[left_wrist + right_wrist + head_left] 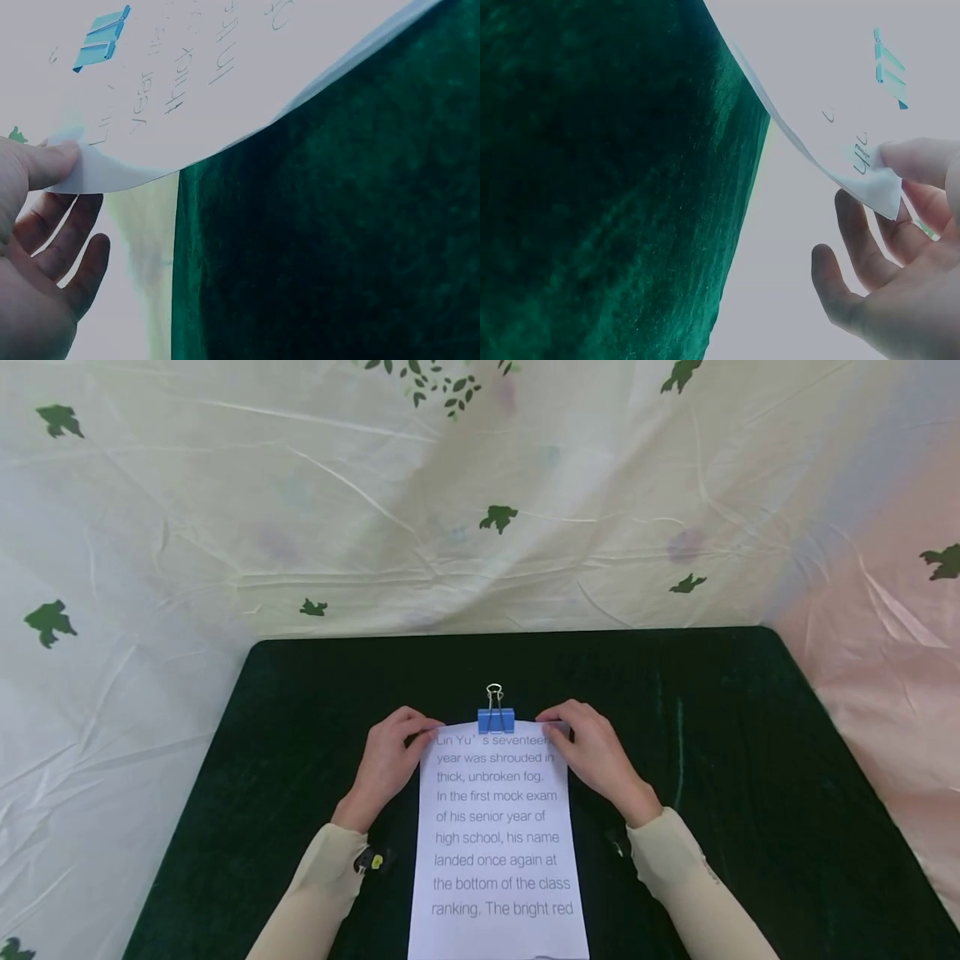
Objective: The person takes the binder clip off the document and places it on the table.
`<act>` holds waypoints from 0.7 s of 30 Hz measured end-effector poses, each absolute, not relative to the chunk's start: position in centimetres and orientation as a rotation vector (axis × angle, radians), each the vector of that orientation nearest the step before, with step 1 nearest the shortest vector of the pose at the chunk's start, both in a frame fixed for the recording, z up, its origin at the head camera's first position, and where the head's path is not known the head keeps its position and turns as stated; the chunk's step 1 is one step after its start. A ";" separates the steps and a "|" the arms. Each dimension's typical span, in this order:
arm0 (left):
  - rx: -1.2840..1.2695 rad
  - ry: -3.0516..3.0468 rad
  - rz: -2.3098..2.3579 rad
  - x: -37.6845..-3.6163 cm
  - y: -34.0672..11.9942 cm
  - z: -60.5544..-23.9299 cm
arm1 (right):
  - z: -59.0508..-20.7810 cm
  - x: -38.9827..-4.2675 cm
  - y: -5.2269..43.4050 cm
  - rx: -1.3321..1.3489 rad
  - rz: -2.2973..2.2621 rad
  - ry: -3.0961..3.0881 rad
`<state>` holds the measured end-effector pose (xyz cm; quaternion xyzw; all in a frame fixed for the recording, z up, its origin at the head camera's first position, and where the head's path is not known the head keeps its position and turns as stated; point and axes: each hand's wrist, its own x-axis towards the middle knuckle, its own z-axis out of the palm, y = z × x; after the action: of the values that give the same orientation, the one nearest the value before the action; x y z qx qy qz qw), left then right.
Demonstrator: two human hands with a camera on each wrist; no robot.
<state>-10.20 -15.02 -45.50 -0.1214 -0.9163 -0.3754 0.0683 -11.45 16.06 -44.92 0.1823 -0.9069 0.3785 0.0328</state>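
Note:
A stack of printed paper sheets (495, 852) faces up in the head view, its top edge held together by a blue binder clip (496, 721). My left hand (388, 760) pinches the top left corner, thumb on the printed face and fingers behind. At the top right corner my right hand (596, 756) pinches the paper the same way. Both wrist views show the sheets' side edges curving slightly above the dark cloth. The clip also appears in the left wrist view (103, 37) and, washed out, in the right wrist view (889, 69).
A table under a dark green velvety cloth (750, 760) lies beneath the paper. Pale fabric curtains (360, 527) with green leaf shapes hang behind it and at both sides. Small dark devices (372, 860) sit at the wrists.

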 end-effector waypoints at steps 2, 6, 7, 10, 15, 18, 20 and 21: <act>-0.370 -2.751 -1.143 -10.1 -15.0 -45.5 | -44.8 -11.4 16.1 0.562 1.180 -2.786; -0.384 -2.729 -1.155 -10.0 -15.1 -45.6 | -44.7 -11.3 16.2 0.563 1.195 -2.784; -0.389 -2.722 -1.155 -9.9 -15.2 -45.7 | -44.6 -11.3 16.2 0.563 1.196 -2.784; -0.408 -2.698 -1.157 -9.8 -15.2 -45.8 | -44.5 -11.2 16.2 0.565 1.197 -2.786; -0.433 -2.677 -1.164 -9.7 -15.4 -46.0 | -44.5 -11.1 16.4 0.574 1.210 -2.802; -0.436 -2.674 -1.166 -9.6 -15.4 -46.0 | -44.2 -11.1 16.5 0.579 1.229 -2.814; -0.438 -2.671 -1.171 -9.6 -15.4 -46.0 | -43.9 -11.0 16.5 0.580 1.242 -2.820; -0.440 -2.669 -1.173 -9.6 -15.4 -46.0 | -43.7 -11.0 16.5 0.582 1.248 -2.821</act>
<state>-9.61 -15.40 -46.04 -0.1484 -0.9010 -0.3960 0.0964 -11.04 16.53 -43.74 0.1855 -0.8987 0.3975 0.0011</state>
